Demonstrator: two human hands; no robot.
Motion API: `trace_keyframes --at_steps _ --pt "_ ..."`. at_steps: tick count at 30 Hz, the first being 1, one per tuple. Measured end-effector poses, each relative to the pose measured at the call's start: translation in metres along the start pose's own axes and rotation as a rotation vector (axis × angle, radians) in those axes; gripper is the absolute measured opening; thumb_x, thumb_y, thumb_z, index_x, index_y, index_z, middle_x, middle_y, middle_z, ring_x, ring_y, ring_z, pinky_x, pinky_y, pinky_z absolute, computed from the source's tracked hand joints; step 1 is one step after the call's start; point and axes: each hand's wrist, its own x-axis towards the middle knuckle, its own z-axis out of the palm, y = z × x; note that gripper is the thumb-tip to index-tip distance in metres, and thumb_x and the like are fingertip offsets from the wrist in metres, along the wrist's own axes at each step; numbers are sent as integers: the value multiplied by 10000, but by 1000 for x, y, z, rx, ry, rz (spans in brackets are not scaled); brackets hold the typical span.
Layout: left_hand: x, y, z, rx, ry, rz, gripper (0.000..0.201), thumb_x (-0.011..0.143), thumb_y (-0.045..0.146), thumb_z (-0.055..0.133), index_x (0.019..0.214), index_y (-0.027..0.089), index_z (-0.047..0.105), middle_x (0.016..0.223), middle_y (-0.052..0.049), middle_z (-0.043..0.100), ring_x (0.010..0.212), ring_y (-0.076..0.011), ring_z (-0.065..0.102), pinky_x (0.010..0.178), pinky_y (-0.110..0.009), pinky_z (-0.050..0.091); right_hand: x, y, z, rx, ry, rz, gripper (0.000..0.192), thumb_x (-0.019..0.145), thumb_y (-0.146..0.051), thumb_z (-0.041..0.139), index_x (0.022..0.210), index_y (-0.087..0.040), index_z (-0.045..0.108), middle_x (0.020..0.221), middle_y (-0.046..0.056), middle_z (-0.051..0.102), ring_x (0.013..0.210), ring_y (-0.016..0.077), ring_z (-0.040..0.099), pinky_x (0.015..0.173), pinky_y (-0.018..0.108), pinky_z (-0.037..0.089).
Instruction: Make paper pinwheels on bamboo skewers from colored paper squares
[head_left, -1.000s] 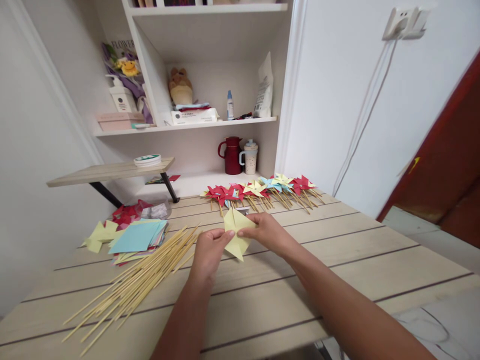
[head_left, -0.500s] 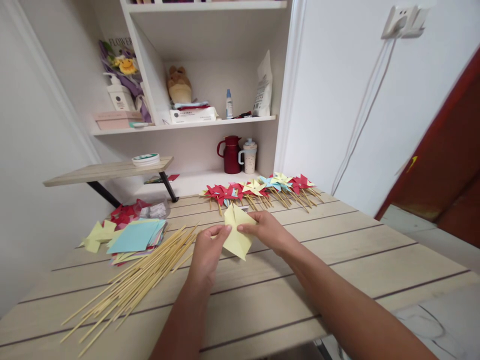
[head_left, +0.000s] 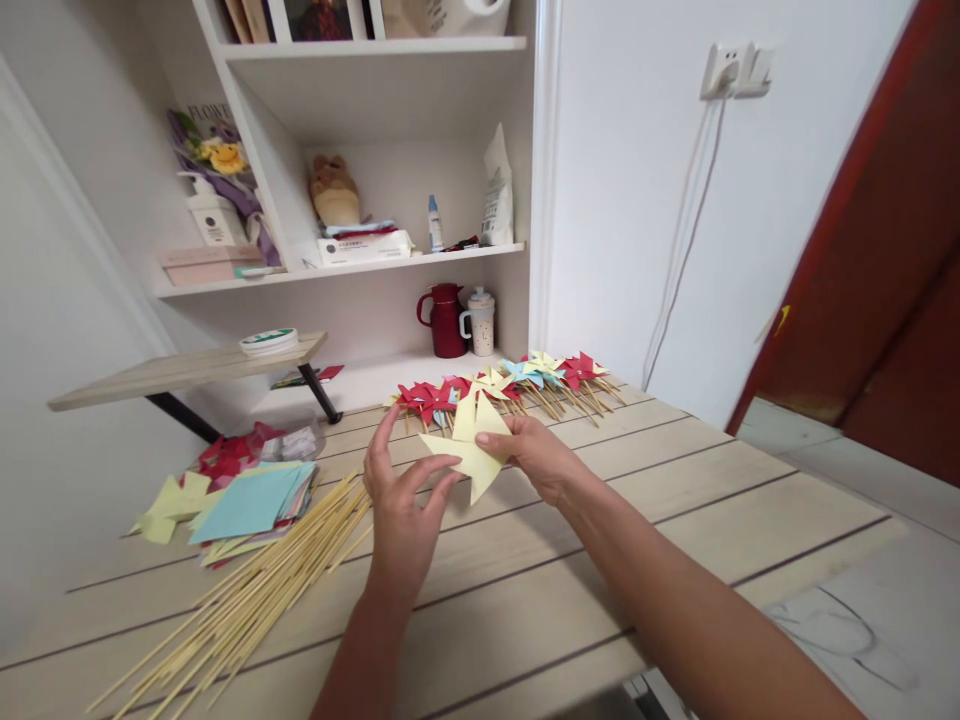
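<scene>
Nearest, below the fingers, the near edge of the table (head_left: pixel 675 465) runs aslant beneath the right forearm. The left hand (head_left: pixel 401 515) has its thumb and index finger slightly apart by the lower left of the pale yellow folded paper (head_left: pixel 471 455), its other fingers raised and spread; whether a fingertip touches the sheet I cannot tell. The right hand (head_left: pixel 536 455) is clamped on the sheet's right side, thumb on top. The paper is over the table between the two hands, with pointed corners sticking out up, left and down.

To the left of the left fingers, thin wooden sticks (head_left: pixel 277 575) fan out, their far ends near that hand, limiting room there. Beyond them lies a stack of square papers (head_left: pixel 247 505), blue on top. To the right of the right fingers, bare planks stretch to the table's right edge, giving wider room.

Just past the fingertips, a row of paper pinwheels (head_left: pixel 491 383) lines the far edge. Farther back stand a red jug (head_left: pixel 448 322) and a speckled cup (head_left: pixel 481 322).
</scene>
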Motion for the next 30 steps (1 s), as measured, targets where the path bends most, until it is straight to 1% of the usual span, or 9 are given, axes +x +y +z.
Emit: trace_keyframes --at_steps 3,6,9,13,16,22,27,30 --pt "1 -1 -2 -12 17 -53 97 848 265 691 777 266 758 1537 -24 367 1400 -319 373 1142 -560 297 -2 2 4 -50 -26 -3 272 616 -348 831 771 -135 762 698 36 728 618 141 585 641 278 416" --pt "1 -1 -2 -25 31 -117 113 849 291 690 758 256 747 1516 -45 404 1391 -312 389 1134 -572 300 -4 3 6 -64 -42 -10 271 620 -347 823 769 -130 760 680 33 721 615 142 578 650 280 413" --pt "0 0 0 -56 31 -185 136 840 313 695 728 245 730 1492 -55 442 1376 -310 411 1125 -576 315 -6 2 8 -57 -78 -9 269 613 -348 810 757 -127 752 713 47 732 646 160 597 672 293 427" --pt "-1 1 2 -123 20 -283 150 814 324 718 694 233 719 1470 -57 471 1358 -321 429 1121 -573 333 -8 -1 11 -69 -58 9 225 589 -307 795 719 -135 730 708 35 720 645 157 584 654 286 422" --pt "-1 1 4 -162 19 -289 115 816 312 717 732 242 750 1452 -58 481 1349 -315 442 1122 -554 346 -8 -1 13 -88 -41 12 210 588 -293 785 712 -135 722 683 20 698 626 145 558 633 275 403" --pt "-4 0 6 -200 24 -283 80 806 320 736 785 248 767 1454 -66 485 1346 -308 446 1108 -540 369 -9 0 13 -71 -80 14 257 595 -333 803 730 -127 730 682 29 697 623 147 555 637 277 406" --pt "-5 0 7 -181 18 -296 120 812 323 730 734 233 744 1452 -64 487 1347 -307 444 1125 -546 334 -9 1 13 -50 -102 11 298 588 -361 824 741 -124 727 707 34 703 639 152 569 670 292 423" --pt "-4 0 7 -204 9 -326 142 819 325 717 715 231 741 1457 -62 483 1348 -308 439 1113 -545 347 -10 -1 14 -63 -91 1 320 588 -375 828 757 -122 730 702 35 703 644 157 575 687 302 430"
